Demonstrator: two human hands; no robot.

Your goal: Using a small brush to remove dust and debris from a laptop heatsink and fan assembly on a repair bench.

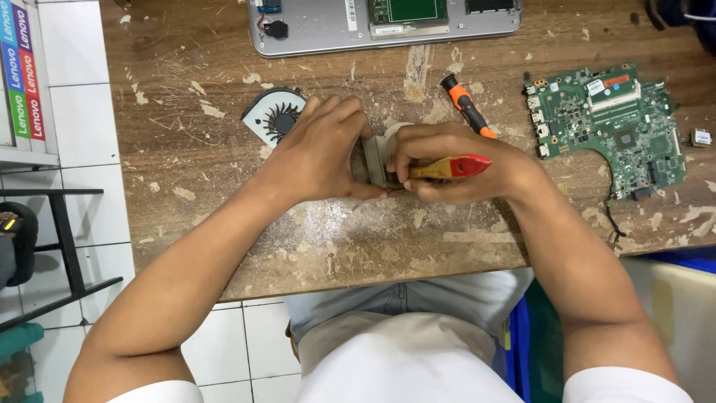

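My left hand [317, 153] grips a grey metal heatsink piece [375, 158] at the middle of the worn wooden table [335, 239]. My right hand [455, 166] holds a small brush with a yellow and red handle [451, 167], its bristle end against the heatsink between my hands. Behind my left hand lies a laptop cooling fan [274, 113] with a round black rotor, partly hidden by my fingers.
An opened grey laptop base [321, 33] lies at the table's far edge. A green motherboard [611, 127] sits at the right, a small metal part [701, 137] beside it. An orange-and-black screwdriver [466, 104] lies behind my right hand. White tiled floor is at left.
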